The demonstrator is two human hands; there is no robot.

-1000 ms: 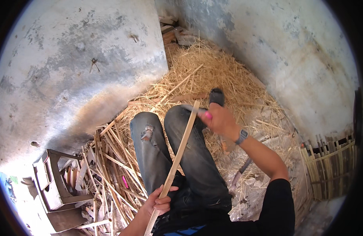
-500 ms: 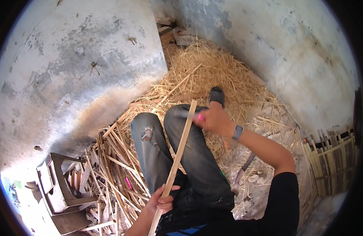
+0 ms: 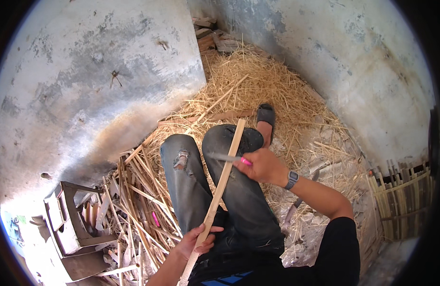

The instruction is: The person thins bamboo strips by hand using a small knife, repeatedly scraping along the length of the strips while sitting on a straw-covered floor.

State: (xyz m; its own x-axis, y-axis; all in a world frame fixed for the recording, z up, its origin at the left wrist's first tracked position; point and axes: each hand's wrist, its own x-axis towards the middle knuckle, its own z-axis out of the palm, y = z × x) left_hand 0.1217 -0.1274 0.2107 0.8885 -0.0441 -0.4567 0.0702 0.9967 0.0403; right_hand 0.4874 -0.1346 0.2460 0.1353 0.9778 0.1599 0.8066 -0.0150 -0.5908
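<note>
A long pale bamboo strip [image 3: 223,178] slants across my lap, its far end over my right thigh. Near its lower end my left hand [image 3: 197,242] is closed round it, with the index finger partly stretched out. In my right hand [image 3: 266,165] is a knife [image 3: 225,157] with a pink part at its handle. The blade points left and crosses the upper part of the strip; it is slightly blurred. Most of the handle is hidden in my fist. Under the strip are my bent knees in worn dark jeans [image 3: 184,190].
Shavings [image 3: 258,81] heap up ahead between two stained walls [image 3: 105,71]. Bamboo strips [image 3: 139,205] pile at the left, beside a broken wooden frame [image 3: 72,224]. A curved dark tool [image 3: 296,202] lies by my right leg. At the right stands a woven bamboo basket [image 3: 403,202].
My right hand and the knife have come down along the strip, toward my body. The strip's far end has shifted slightly right. My left hand keeps its grip.
</note>
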